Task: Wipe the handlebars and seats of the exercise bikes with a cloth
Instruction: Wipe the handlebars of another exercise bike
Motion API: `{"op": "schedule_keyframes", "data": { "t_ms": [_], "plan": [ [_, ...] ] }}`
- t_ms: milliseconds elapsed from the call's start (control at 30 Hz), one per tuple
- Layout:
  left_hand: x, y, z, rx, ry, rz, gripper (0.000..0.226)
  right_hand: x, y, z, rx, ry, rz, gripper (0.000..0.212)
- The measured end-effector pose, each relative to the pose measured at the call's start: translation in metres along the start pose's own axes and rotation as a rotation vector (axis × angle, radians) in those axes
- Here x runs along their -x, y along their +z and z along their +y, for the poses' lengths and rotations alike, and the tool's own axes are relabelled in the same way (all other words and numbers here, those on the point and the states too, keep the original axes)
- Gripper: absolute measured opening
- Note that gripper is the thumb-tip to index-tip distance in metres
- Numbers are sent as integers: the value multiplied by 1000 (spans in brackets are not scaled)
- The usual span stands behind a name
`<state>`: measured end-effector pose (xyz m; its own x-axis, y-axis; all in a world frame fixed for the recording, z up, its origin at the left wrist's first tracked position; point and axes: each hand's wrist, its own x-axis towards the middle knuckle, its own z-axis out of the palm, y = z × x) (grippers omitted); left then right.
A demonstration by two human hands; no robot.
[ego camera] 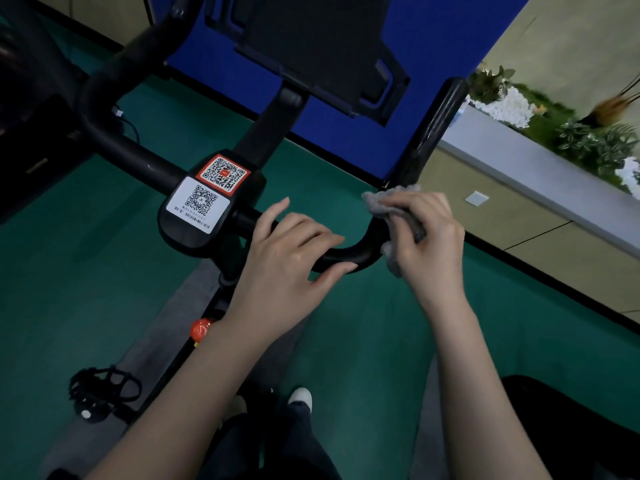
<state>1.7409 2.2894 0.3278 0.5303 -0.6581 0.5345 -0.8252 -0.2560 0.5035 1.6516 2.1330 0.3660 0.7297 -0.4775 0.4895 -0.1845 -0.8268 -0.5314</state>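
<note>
The left hand [291, 247] lay palm down over the cross section of the handlebar [360, 252], fingers loosely spread and nearly straight, resting on the bar rather than clasping it. The right hand [426, 237] was just beside it at the right-hand bend, fingers curled and gripping a grey cloth [381, 199] wrapped around the bar at that bend. Both forearms were bare and reached forward from the bottom of the view. The handlebar's long axis ran from upper left to lower right. At each end it turned into a horn pointing away from the person, and the right horn [438, 129] rose directly above the cloth. A black centre plate [180, 230] on the bar carried two code stickers [199, 204], one red-edged and one white. Beyond it a dark holder [322, 53] stood on a stem. Below were a red knob [200, 329], a caged pedal [104, 389] and a white shoe toe [300, 396]. The floor [86, 265] was green, with a grey mat [162, 334] under the bike. A blue panel [433, 46] stood ahead and a ledge [519, 161] with plants ran along the right.
</note>
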Motion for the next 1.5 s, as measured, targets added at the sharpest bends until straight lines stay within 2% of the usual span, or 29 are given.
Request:
{"op": "schedule_keyframes", "data": {
  "t_ms": [67, 233, 400, 533, 733, 900, 1167, 1300, 1400, 1500],
  "plan": [
    [-1, 3, 3, 15, -11, 1, 29, -6, 1, 0, -10, 9, 0, 19],
    [-2, 6, 4, -1, -31, -15, 31, 3, 2, 2, -3, -103, -92, 20],
    [-2, 5, 6, -25, -36, -30, 35, -21, 0, 14, -3, -64, -27, 21],
    [-3, 3, 7, -74, -26, -51, 39, -13, 0, 13, -31, -207, -139, 25],
    [-3, 2, 12, -118, -39, -35, 40, -31, -6, 23, 4, -145, -76, 23],
    [-4, 4, 19, -133, -69, -21, 37, -17, -6, 17, -75, -321, -271, 23],
    [-3, 15, 34, -116, -151, 8, 32, -59, -9, 30, 43, -184, -226, 22],
    [-5, 20, 40, -130, -177, 3, 32, -46, -13, 20, -4, -329, -423, 24],
    [-5, 23, 41, -125, -189, 1, 31, -63, -20, 21, 50, -361, -597, 24],
    [-6, 24, 43, -111, -210, 13, 30, -84, -19, 24, 154, -318, -617, 19]
  ]
}}
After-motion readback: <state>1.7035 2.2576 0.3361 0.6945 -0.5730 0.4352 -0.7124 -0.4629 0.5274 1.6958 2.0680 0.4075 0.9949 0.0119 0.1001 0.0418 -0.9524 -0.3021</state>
